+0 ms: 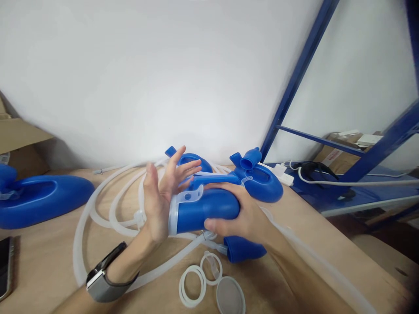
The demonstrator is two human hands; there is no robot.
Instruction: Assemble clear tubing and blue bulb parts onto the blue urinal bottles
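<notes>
My right hand (245,213) is wrapped around a rounded blue plastic cup-like piece (199,213), held on its side above the table. A translucent cap (173,216) with a strap over the blue side covers the piece's left end. Against that capped end rests the palm of my left hand (160,196), its fingers spread and pointing up and away. Below the hands lie white rings (181,288), a smaller ring with a clear tab (214,266) and a round translucent disc (231,296). A blue funnel-shaped piece (245,250) sits under my right wrist.
Coiled translucent hose (78,244) spreads over the wooden table. Blue bottles with handles stand at the left (65,196) and back right (268,187). A phone (5,266) lies at the left edge. Right: a blue metal frame (304,65) and a white power strip (284,176).
</notes>
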